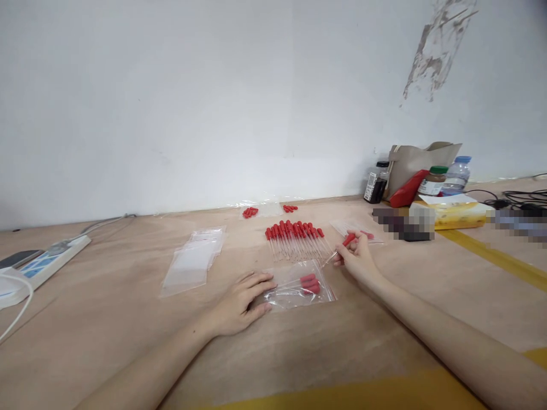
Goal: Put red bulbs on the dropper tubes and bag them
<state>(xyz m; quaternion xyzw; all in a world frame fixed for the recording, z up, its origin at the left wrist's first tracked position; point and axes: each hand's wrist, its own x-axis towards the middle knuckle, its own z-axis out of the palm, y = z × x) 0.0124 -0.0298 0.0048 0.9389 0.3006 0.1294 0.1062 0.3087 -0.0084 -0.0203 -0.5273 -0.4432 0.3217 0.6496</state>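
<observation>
My left hand (240,304) rests on the wooden table (106,330), its fingers holding the open left end of a clear plastic bag (290,296). Inside the bag lie several glass droppers with red rubber bulbs (309,283). My right hand (358,259) pinches one red-bulbed dropper (344,245), its glass tip pointing down-left toward the bag. Just behind lies a row of several more droppers (296,236), bulbs toward the wall.
A stack of empty clear bags (193,261) lies to the left. Loose red bulbs (250,212) sit near the wall. A power strip (45,263) is at far left. Bottles, a paper bag (421,162) and a tissue box (459,213) stand at right.
</observation>
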